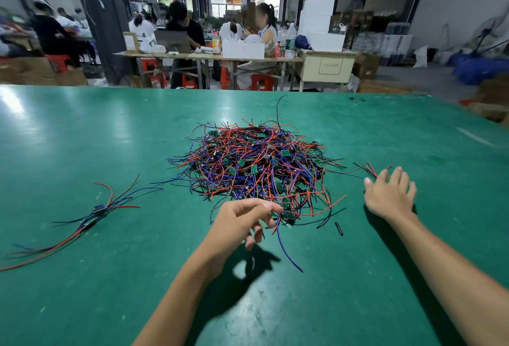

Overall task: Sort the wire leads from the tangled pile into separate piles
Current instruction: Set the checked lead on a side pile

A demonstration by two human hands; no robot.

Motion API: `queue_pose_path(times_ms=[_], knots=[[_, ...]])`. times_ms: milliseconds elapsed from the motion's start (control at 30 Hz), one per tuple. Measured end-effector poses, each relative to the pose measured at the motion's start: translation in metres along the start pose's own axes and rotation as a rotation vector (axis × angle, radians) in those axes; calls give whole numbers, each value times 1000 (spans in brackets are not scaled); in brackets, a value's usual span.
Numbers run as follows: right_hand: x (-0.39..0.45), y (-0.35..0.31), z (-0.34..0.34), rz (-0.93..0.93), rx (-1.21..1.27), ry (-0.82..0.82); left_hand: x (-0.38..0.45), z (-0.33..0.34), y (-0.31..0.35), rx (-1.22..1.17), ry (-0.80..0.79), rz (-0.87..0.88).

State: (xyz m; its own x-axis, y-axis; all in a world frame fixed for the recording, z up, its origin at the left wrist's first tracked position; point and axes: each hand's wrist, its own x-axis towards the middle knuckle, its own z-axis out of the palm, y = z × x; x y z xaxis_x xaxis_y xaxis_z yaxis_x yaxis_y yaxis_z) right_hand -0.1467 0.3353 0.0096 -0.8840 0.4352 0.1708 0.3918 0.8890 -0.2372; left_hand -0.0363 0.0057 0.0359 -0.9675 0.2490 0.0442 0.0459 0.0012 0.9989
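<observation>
Wire leads dominate a green work table in a busy workshop. At near left lies a small sorted bundle of red, blue and black leads, its strands fanned out and well apart from everything else. At centre sits the tangled pile of thin red, blue and black insulated wires with small green circuit boards, loose ends sticking out on all sides.

The left hand hovers at the pile's near edge, fingers loosely curled; thumb and forefinger appear to pinch a strand or a small board there, though the exact contact is too small to tell for sure, and a long blue wire trails toward the viewer. Just right of it lies a short black tube-like piece on the bare table. The right hand rests flat with fingers spread at the pile's right side, its fingertips near a few stray red and black leads.

The leads look light, limp and springy, likely to snag on their neighbours; a grip at the stiff green board, not a loose end, should draw one free without dragging the heap. The interlaced strands themselves are the main obstacle. Beyond the far edge, seated workers at cluttered wooden tables and stacked white boxes stand well clear.
</observation>
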Motion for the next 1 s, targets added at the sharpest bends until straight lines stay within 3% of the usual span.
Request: queue_pose_path(times_ms=[67, 167, 300, 400, 500, 567, 633, 833, 1000], knots=[[-13, -17, -11, -184, 215, 210, 2, 0, 1, -40, 97, -2], [-53, -43, -26, -498, 562, 42, 4, -3, 0, -90, 248, -17], [-103, -57, -8, -769, 355, -2, 4, -4, -2, -83, 341, 1], [-110, -60, -4, -818, 330, 69, 5, 2, -5, 67, 378, 90], [-114, -59, -10, -827, 568, 86, 2, 4, -11, 555, 390, 269], [-117, -57, -13, -852, 718, 37, 2, 4, -15, 832, 295, 386], [-121, -56, -16, -864, 798, -2, 2, 6, -17, 924, 206, 432], [-131, -60, -24, -792, 882, 69, 2, 13, -20, 723, 271, 507], [-132, -61, -22, -752, 889, 82, 1, 18, -17, 434, 216, 460]])
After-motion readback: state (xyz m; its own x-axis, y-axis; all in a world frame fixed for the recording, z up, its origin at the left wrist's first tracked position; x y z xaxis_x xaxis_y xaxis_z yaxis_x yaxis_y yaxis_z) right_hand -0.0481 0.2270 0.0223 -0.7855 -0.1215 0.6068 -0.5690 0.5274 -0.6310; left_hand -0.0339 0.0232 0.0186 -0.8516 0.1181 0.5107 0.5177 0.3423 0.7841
